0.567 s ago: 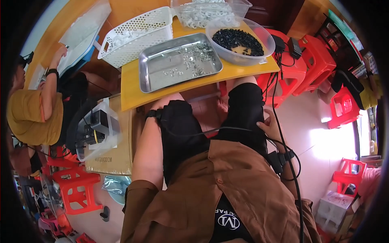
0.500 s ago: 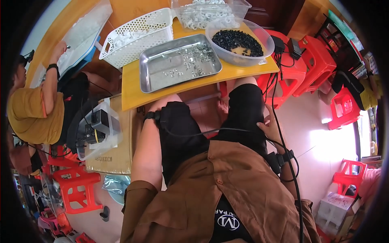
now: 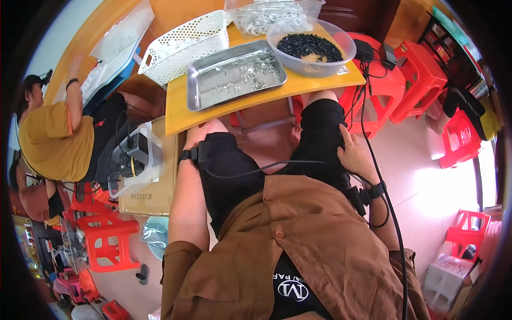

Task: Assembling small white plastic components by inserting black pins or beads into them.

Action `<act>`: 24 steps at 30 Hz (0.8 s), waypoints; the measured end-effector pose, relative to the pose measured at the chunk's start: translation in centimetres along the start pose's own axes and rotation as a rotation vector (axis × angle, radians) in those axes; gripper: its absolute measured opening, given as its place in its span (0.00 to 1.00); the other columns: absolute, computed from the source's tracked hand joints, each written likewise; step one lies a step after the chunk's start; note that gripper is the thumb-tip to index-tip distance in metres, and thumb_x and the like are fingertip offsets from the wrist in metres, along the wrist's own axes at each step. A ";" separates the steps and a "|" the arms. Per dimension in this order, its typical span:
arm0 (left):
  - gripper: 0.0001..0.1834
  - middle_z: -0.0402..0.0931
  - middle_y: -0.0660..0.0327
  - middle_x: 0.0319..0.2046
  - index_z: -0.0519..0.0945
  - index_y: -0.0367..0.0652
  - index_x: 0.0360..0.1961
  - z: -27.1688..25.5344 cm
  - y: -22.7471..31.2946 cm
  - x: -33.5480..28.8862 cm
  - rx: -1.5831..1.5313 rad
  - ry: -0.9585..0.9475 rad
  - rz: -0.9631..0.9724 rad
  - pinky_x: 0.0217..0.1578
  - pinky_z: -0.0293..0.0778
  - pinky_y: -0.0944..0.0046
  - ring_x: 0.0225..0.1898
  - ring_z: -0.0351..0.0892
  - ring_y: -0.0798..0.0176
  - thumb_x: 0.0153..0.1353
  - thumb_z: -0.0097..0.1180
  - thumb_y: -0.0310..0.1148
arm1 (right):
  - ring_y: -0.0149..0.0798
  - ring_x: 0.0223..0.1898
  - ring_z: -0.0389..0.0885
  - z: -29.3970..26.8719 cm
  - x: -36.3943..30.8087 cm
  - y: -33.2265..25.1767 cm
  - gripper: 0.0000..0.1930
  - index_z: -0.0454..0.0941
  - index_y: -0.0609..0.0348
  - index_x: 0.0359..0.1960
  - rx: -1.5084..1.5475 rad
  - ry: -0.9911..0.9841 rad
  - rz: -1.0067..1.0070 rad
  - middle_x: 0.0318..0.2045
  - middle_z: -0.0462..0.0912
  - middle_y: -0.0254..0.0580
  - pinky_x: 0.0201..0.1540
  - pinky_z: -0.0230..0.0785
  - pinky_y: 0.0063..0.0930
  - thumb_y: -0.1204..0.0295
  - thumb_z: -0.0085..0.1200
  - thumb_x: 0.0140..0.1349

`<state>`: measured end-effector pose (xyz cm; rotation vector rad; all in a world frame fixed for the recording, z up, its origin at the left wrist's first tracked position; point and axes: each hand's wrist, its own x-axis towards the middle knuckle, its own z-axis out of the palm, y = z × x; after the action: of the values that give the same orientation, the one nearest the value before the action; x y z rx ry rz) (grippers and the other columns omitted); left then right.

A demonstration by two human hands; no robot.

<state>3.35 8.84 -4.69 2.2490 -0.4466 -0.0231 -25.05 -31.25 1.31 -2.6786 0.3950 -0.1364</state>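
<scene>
Right hand (image 3: 356, 156) is rested on black shorts (image 3: 322, 136), fingers loosely parted, nothing held. Left hand (image 3: 193, 137) is placed beside left knee (image 3: 214, 127), fingers hidden; grip cannot be told. Metal tray (image 3: 213, 82) of small pieces (image 3: 253, 69) is set on yellow table (image 3: 304, 88).
</scene>
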 end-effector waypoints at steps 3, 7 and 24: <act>0.29 0.74 0.51 0.53 0.74 0.43 0.55 -0.4 -2.3 -0.1 -0.110 -0.005 -0.093 0.55 0.65 0.59 0.56 0.71 0.49 0.57 0.57 0.50 | 0.62 0.43 0.75 0.3 0.2 0.9 0.36 0.54 0.55 0.66 0.038 -0.042 0.001 0.44 0.73 0.64 0.46 0.69 0.49 0.61 0.53 0.58; 0.27 0.76 0.52 0.51 0.75 0.44 0.53 -0.7 -6.1 0.3 -0.053 0.039 -0.070 0.54 0.66 0.60 0.54 0.73 0.51 0.56 0.57 0.48 | 0.61 0.46 0.75 -0.2 -0.8 -0.9 0.44 0.54 0.59 0.65 -0.001 -0.049 -0.026 0.48 0.71 0.65 0.48 0.70 0.47 0.50 0.59 0.52; 0.27 0.75 0.50 0.52 0.74 0.36 0.53 0.1 2.5 -1.4 -0.158 0.152 -0.163 0.55 0.64 0.61 0.54 0.72 0.54 0.55 0.61 0.39 | 0.58 0.40 0.78 0.4 -2.6 -2.2 0.44 0.54 0.65 0.64 -0.157 -0.026 0.124 0.45 0.71 0.62 0.43 0.72 0.44 0.53 0.61 0.52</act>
<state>1.25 7.72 -3.11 2.1078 -0.1728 0.0269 -26.89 -28.44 1.83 -2.7965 0.5851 -0.0347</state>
